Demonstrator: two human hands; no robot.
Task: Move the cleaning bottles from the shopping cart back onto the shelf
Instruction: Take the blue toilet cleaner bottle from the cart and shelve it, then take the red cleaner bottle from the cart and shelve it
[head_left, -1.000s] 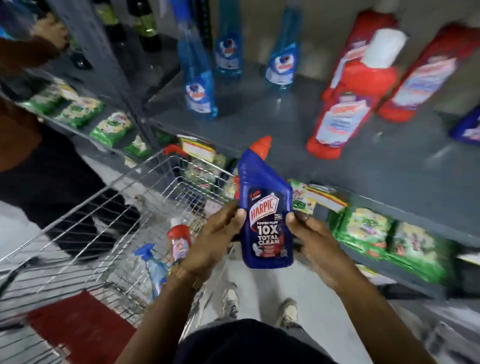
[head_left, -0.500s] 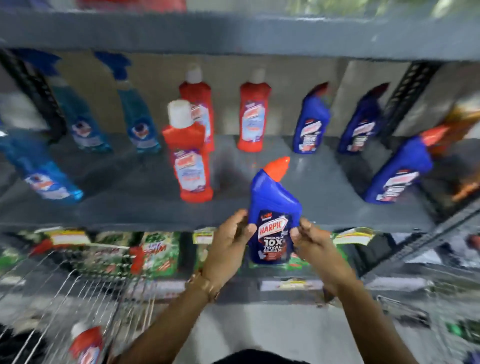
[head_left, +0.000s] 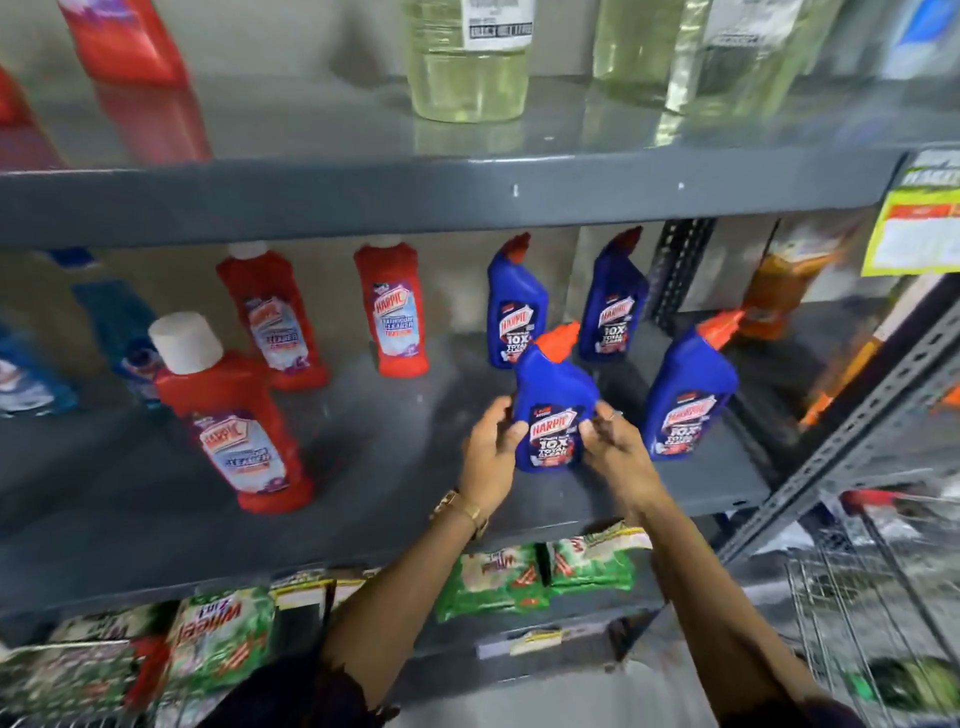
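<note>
A blue Harpic bottle (head_left: 551, 405) with an orange-red cap is upright over the grey middle shelf (head_left: 395, 499), near its front. My left hand (head_left: 491, 452) grips its left side and my right hand (head_left: 613, 447) grips its right side. Whether its base touches the shelf is hidden by my fingers. Three more blue Harpic bottles stand close by: one at the right (head_left: 688, 395) and two behind (head_left: 517, 306) (head_left: 613, 299). The shopping cart shows only as wire mesh at the bottom left edge (head_left: 78, 719).
Red Harpic bottles (head_left: 244, 415) (head_left: 278, 317) (head_left: 390, 312) stand left of my hands, blue spray bottles (head_left: 119, 322) further left. Clear yellowish bottles (head_left: 467, 57) fill the upper shelf. Green detergent packs (head_left: 535, 577) lie on the lower shelf. A slotted upright (head_left: 852, 431) and another wire cart (head_left: 872, 597) are at right.
Both hands have carried the blue Harpic bottle up from over the cart and forward onto the middle shelf, between the other blue bottles. My view has swung up and right.
</note>
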